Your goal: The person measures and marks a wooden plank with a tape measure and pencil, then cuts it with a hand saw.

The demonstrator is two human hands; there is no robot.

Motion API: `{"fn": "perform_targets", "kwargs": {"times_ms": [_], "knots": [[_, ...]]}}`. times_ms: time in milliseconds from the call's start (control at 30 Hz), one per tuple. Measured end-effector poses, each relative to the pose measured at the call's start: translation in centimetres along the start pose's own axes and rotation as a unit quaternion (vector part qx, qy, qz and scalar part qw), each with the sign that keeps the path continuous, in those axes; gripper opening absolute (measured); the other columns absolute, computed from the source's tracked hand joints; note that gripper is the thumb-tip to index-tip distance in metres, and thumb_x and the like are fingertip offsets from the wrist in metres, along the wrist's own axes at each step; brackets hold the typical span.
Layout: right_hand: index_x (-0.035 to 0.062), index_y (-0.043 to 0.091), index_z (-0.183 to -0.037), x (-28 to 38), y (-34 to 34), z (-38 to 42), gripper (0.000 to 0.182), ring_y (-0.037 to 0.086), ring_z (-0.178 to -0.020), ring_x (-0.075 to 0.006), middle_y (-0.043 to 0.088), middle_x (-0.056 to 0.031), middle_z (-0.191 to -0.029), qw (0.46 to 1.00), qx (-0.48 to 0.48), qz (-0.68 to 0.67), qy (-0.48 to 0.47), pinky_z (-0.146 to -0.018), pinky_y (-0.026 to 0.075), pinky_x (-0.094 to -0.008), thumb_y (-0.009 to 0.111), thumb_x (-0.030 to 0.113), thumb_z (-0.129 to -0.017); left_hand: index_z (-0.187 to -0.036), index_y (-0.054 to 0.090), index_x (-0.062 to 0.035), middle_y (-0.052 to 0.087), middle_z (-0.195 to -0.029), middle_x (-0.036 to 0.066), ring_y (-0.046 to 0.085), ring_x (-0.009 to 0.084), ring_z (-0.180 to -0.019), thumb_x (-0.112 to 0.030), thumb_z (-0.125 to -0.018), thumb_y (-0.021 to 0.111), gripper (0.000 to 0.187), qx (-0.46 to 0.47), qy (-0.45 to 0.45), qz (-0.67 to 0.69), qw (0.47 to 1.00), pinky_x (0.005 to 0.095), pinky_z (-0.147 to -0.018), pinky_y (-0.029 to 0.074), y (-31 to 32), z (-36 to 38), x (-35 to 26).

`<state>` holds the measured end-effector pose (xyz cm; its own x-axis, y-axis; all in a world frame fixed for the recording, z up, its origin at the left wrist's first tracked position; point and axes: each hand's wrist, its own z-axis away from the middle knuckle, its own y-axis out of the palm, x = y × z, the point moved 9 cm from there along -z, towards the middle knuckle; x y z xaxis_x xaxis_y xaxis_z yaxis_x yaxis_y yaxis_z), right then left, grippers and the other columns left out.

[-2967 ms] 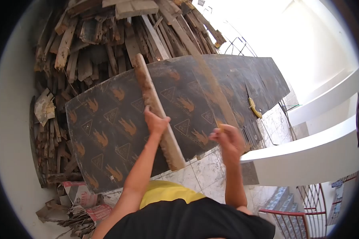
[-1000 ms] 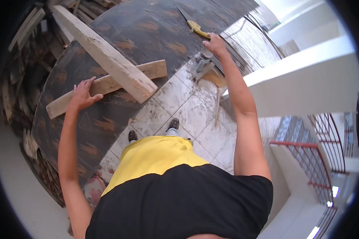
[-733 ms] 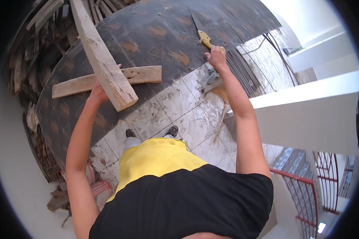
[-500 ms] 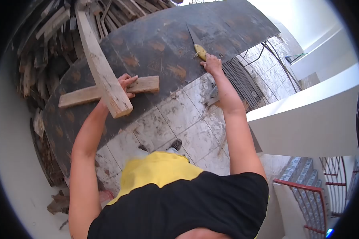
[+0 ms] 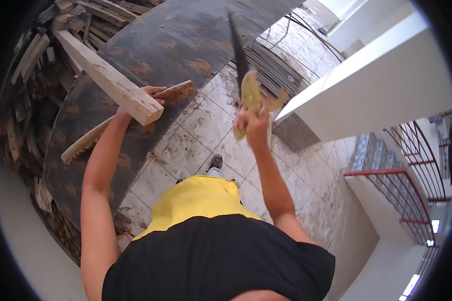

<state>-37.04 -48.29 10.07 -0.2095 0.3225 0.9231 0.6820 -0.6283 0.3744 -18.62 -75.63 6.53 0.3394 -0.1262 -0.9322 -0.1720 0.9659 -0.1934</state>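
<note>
no legible lettering, worn orange emblems (image 5: 200, 65) on dark board (image 5: 186, 30), faint print (image 5: 139, 135) too blurred

Right hand (image 5: 252, 123) grips yellow-handled saw (image 5: 250, 90) — blade raised.

Saw (image 5: 251, 89) yellow, dark; board (image 5: 158, 37) dark, orange-brown prints (image 5: 200, 64); railing (image 5: 381, 171) red.
</note>
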Motion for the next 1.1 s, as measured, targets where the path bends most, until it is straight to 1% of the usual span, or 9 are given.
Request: {"fn": "perform_targets", "kwargs": {"times_ms": [67, 200, 233, 400, 567, 633, 733, 933, 1100], "knots": [[-0.0001, 0.055, -0.111, -0.4, 1.8, 6.3, 0.021, 0.042, -0.043, -0.0095, 0.044, -0.0001, -0.055, 0.994, -0.07, 0.037, 0.07, -0.043, 0.043, -0.0281, 0.059, 0.004, -0.09, -0.143, 0.054, -0.0134, 0.061, -0.122, 0.013, 0.06, 0.024, -0.106, -0.031, -0.082, 0.08, 0.068, -0.147, 0.006, -0.421, 0.895, 0.0376, -0.09, 0.047, -1.7, 0.1, 0.2], [0.0027, 0.056, -0.114, -3.9, 3.0, 14.4, 0.028, 0.046, -0.045, -0.0077, 0.048, 0.0019, -0.06, 0.986, -0.099, 0.071, 0.117, -0.042, 0.042, -0.0255, 0.061, 0.026, -0.099, -0.143, 0.053, -0.0259, 0.061, -0.126, 0.013, 0.058, 0.0322, -0.114, -0.037, -0.075, 0.08, 0.074, -0.32, 0.2, -0.493, 0.784, 0.045, -0.099, 0.045, 3.2, 2.8, 2.1], [0.0027, 0.056, -0.113, -4.8, 3.4, 15.7, 0.029, 0.046, -0.045, -0.0073, 0.047, 0.0022, -0.059, 0.987, -0.088, 0.037, 0.13, -0.042, 0.042, -0.0256, 0.06, 0.028, -0.1, -0.134, 0.061, -0.0183, 0.062, -0.125, 0.014, 0.059, 0.0343, -0.109, -0.043, -0.075, 0.079, 0.067, -0.35, 0.231, -0.49, 0.764, 0.048, -0.097, 0.045, 3.6, 3.2, 2.3], [0.0107, 0.052, -0.081, -7.6, 2.3, 17.1, 0.039, 0.044, -0.042, -0.0074, 0.043, 0.0036, -0.054, 0.968, -0.088, 0.183, 0.147, -0.038, 0.038, -0.0265, 0.053, 0.043, -0.102, -0.104, 0.074, -0.0084, 0.064, -0.108, 0.018, 0.058, 0.0364, -0.107, -0.047, -0.07, 0.08, 0.051, -0.3, -0.008, -0.571, 0.764, 0.0469, -0.095, 0.045, 3.2, 1.9, 4.7], [0.0097, 0.044, -0.072, -9.9, 0.4, 16.6, 0.043, 0.038, -0.04, -0.0103, 0.039, 0.0016, -0.052, 0.973, -0.035, 0.172, 0.15, -0.04, 0.037, -0.0285, 0.05, 0.04, -0.103, -0.099, 0.073, -0.0033, 0.061, -0.116, 0.018, 0.052, 0.0336, -0.118, -0.051, -0.069, 0.079, 0.056, -0.394, 0.054, -0.499, 0.77, 0.0471, -0.103, 0.037, 4.3, 6.0, 1.0], [0.0088, 0.044, -0.073, -8.7, 0.2, 17.5, 0.043, 0.039, -0.04, -0.0105, 0.039, 0.0012, -0.052, 0.972, -0.005, 0.18, 0.148, -0.04, 0.037, -0.0286, 0.049, 0.039, -0.103, -0.128, 0.054, -0.012, 0.055, -0.124, 0.012, 0.049, 0.0304, -0.122, -0.035, -0.071, 0.082, 0.068, -0.42, 0.093, -0.487, 0.76, 0.0464, -0.102, 0.037, 5.6, 6.2, 0.9], [0.0082, 0.044, -0.074, -6.8, -1.3, 19.3, 0.04, 0.039, -0.04, -0.0107, 0.039, 0.0012, -0.052, 0.971, 0.018, 0.172, 0.165, -0.041, 0.039, -0.029, 0.052, 0.035, -0.103, -0.132, 0.052, -0.0127, 0.056, -0.123, 0.009, 0.049, 0.0292, -0.122, -0.033, -0.071, 0.084, 0.071, -0.407, 0.038, -0.465, 0.785, 0.0455, -0.101, 0.036, 7.1, 5.8, 1.3], [0.0082, 0.049, -0.077, -2.4, -5.8, 23.2, 0.032, 0.036, -0.039, -0.0084, 0.037, 0.0036, -0.05, 0.978, -0.062, 0.1, 0.173, -0.042, 0.04, -0.0292, 0.06, 0.028, -0.099, -0.114, 0.062, -0.0169, 0.059, -0.116, 0.008, 0.052, 0.0285, -0.116, -0.03, -0.074, 0.081, 0.045, -0.43, -0.006, -0.541, 0.723, 0.0519, -0.1, 0.036, 8.1, 6.5, 0.7], [0.0069, 0.052, -0.085, -2.3, -13.6, 24.5, 0.023, 0.038, -0.041, -0.0081, 0.04, 0.0034, -0.054, 0.965, -0.189, 0.058, 0.175, -0.042, 0.04, -0.0283, 0.063, 0.023, -0.097, -0.105, 0.065, -0.0128, 0.069, -0.093, 0.01, 0.065, 0.0355, -0.094, -0.021, -0.069, 0.08, 0.04, -0.394, 0.085, -0.461, 0.79, 0.0493, -0.083, 0.046, 10.0, 8.1, -1.6]]}}
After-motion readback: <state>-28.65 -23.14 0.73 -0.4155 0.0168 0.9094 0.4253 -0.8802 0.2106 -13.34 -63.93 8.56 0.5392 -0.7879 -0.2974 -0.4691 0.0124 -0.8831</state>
